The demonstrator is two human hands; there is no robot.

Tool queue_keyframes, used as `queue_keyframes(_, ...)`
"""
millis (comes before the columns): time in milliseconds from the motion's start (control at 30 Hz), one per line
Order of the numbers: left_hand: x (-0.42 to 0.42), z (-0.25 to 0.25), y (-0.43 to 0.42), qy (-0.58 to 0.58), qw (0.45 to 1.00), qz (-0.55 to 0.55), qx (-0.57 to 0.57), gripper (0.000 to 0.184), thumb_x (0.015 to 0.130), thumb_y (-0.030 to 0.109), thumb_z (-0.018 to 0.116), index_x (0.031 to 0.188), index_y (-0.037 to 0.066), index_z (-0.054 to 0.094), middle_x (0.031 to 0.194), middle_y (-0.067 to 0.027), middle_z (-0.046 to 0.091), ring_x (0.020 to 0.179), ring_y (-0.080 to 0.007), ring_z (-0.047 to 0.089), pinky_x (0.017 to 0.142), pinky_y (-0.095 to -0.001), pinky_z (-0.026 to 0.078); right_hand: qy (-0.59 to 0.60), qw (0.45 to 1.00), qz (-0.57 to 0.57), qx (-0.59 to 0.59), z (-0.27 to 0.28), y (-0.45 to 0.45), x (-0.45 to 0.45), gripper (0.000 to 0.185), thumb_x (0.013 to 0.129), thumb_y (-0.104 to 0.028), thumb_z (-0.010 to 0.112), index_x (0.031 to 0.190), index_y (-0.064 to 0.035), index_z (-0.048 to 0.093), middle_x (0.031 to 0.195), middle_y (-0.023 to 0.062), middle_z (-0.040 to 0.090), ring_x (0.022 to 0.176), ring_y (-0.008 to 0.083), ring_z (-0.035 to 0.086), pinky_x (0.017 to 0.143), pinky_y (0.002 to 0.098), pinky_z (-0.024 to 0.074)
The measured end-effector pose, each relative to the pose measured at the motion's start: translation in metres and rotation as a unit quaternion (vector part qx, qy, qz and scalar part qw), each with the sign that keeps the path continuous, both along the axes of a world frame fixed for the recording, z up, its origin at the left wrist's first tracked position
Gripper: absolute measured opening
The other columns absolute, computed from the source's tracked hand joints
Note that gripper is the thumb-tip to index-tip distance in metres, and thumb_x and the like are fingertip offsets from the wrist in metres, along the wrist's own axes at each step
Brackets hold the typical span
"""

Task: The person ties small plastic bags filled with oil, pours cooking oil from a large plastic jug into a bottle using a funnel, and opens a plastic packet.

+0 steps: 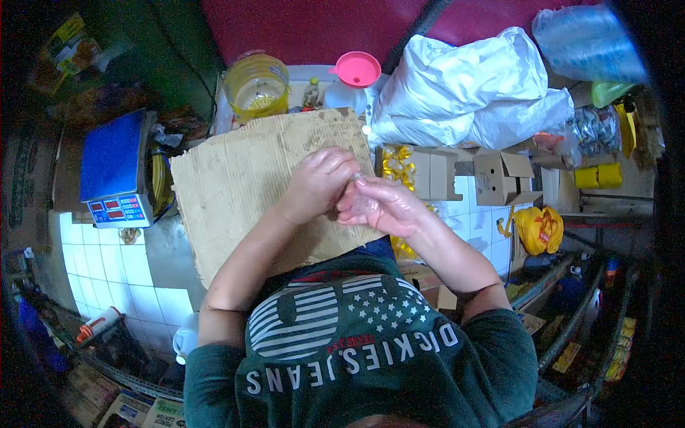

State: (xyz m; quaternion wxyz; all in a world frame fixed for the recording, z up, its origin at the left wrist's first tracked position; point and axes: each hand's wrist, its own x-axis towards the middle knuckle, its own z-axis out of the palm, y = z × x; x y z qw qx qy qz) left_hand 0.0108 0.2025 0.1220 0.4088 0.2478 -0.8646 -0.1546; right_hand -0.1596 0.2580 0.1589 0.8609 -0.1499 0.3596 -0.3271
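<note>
My left hand (pixel 321 180) is closed, knuckles up, above a sheet of brown cardboard (pixel 242 167). Its fingertips meet the thumb of my right hand (pixel 389 205), and what they pinch is hidden. The right hand is turned palm up with its fingers curled. A small piece of clear, shiny plastic (pixel 365 206) lies against that palm, its exact kind hard to make out. Both hands look wet or glossy. The cardboard lies in front of my body, with dark stains along its far edge.
Behind the cardboard stand a yellow clear bucket (pixel 257 89), a small bottle (pixel 311 93) and a pink funnel (pixel 358 70). White plastic sacks (pixel 457 82) fill the back right. A blue scale (pixel 114 171) is at left; an open carton (pixel 503 178) and a yellow bag (pixel 539 230) are at right.
</note>
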Motion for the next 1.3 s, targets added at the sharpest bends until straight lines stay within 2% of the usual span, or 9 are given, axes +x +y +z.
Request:
queue_keyframes(133, 0.001, 0.003, -0.002, -0.004, 1.0, 0.013, 0.015, 0.021, 0.068, 0.009, 0.058, 0.089, 0.007, 0.054, 0.094, -0.0089, 0.057, 0.091, -0.0271, 0.056, 0.078, -0.0356, 0.046, 0.278, 0.938, 0.056, -0.201, -0.006, -0.003, -0.009, 0.021, 0.091, -0.021, 0.05, 0.1, -0.0035, 0.059, 0.082, 0.0057, 0.061, 0.071, 0.016, 0.059, 0.069, 0.0293, 0.047)
queue_keyframes(267, 0.001, -0.007, -0.01, 0.0, 0.999, 0.027, 0.018, 0.015, 0.071, 0.007, 0.058, 0.086, 0.006, 0.055, 0.092, -0.009, 0.058, 0.088, -0.0269, 0.057, 0.077, -0.0348, 0.047, 0.568, 0.505, 0.02, -0.65, 0.003, -0.015, -0.019, 0.019, 0.082, -0.009, 0.054, 0.099, -0.0066, 0.061, 0.073, 0.0066, 0.053, 0.066, 0.024, 0.052, 0.06, 0.0332, 0.0433)
queue_keyframes(500, 0.006, 0.006, -0.015, 0.004, 0.985, -0.062, 0.159, 0.013, 0.079, 0.013, 0.056, 0.087, 0.003, 0.055, 0.089, -0.0113, 0.058, 0.086, -0.029, 0.056, 0.076, -0.0385, 0.045, 0.626, 0.268, 0.041, -0.732, 0.014, -0.041, -0.034, 0.018, 0.071, -0.007, 0.054, 0.088, -0.0092, 0.058, 0.073, 0.0044, 0.051, 0.072, 0.0208, 0.053, 0.075, 0.037, 0.0397)
queue_keyframes(800, 0.02, 0.043, -0.051, -0.069, 0.993, -0.036, 0.094, 0.015, 0.078, 0.016, 0.061, 0.088, 0.005, 0.062, 0.097, -0.0089, 0.058, 0.094, -0.0272, 0.055, 0.083, -0.0355, 0.044, 0.627, 0.298, -0.019, -0.72, 0.012, -0.05, -0.031, 0.014, 0.072, -0.008, 0.056, 0.086, -0.009, 0.056, 0.075, 0.0053, 0.053, 0.071, 0.0209, 0.054, 0.074, 0.036, 0.0397)
queue_keyframes(900, 0.009, 0.075, -0.066, -0.04, 0.999, 0.008, 0.026, 0.014, 0.075, 0.011, 0.063, 0.087, 0.005, 0.064, 0.098, -0.0085, 0.057, 0.095, -0.0256, 0.056, 0.081, -0.034, 0.045, 0.58, 0.495, -0.113, -0.637, 0.014, -0.04, -0.014, 0.006, 0.082, -0.01, 0.055, 0.087, -0.0071, 0.056, 0.074, 0.0058, 0.054, 0.069, 0.0201, 0.054, 0.068, 0.0352, 0.0419)
queue_keyframes(967, 0.0, 0.104, -0.068, 0.025, 1.0, -0.01, 0.008, 0.014, 0.074, 0.007, 0.063, 0.088, 0.004, 0.064, 0.099, -0.0087, 0.057, 0.095, -0.0242, 0.056, 0.08, -0.0325, 0.046, 0.326, 0.77, -0.188, -0.515, 0.02, -0.036, 0.001, 0.01, 0.088, -0.014, 0.051, 0.088, -0.006, 0.056, 0.075, 0.0053, 0.055, 0.068, 0.0185, 0.054, 0.068, 0.0336, 0.0439)
queue_keyframes(1033, -0.01, 0.132, -0.066, 0.128, 0.986, -0.092, 0.05, 0.017, 0.073, 0.002, 0.062, 0.09, 0.004, 0.065, 0.1, -0.0102, 0.056, 0.096, -0.0236, 0.056, 0.081, -0.0311, 0.046, 0.0, 0.888, -0.228, -0.4, 0.038, -0.035, 0.022, 0.02, 0.092, -0.022, 0.048, 0.089, -0.0048, 0.056, 0.075, 0.0032, 0.055, 0.065, 0.0147, 0.052, 0.074, 0.0337, 0.0462)
queue_keyframes(1167, -0.019, 0.19, -0.053, 0.249, 0.903, -0.33, 0.115, 0.022, 0.075, 0.022, 0.066, 0.089, 0.006, 0.068, 0.103, -0.016, 0.057, 0.096, -0.0274, 0.056, 0.087, -0.038, 0.043, -0.185, 0.854, -0.148, -0.463, 0.088, -0.037, 0.045, 0.013, 0.087, -0.023, 0.053, 0.083, -0.0106, 0.056, 0.063, 0.0016, 0.046, 0.058, 0.0154, 0.047, 0.064, 0.0335, 0.0459)
queue_keyframes(1300, -0.018, 0.201, -0.063, 0.182, 0.846, -0.496, 0.074, 0.023, 0.074, 0.028, 0.067, 0.086, 0.008, 0.068, 0.116, -0.0205, 0.051, 0.104, -0.0322, 0.052, 0.098, -0.0449, 0.033, 0.098, 0.688, -0.136, -0.706, 0.132, -0.044, 0.017, 0.012, 0.079, -0.018, 0.057, 0.084, -0.0071, 0.058, 0.071, 0.0043, 0.051, 0.07, 0.0205, 0.052, 0.07, 0.0358, 0.0459)
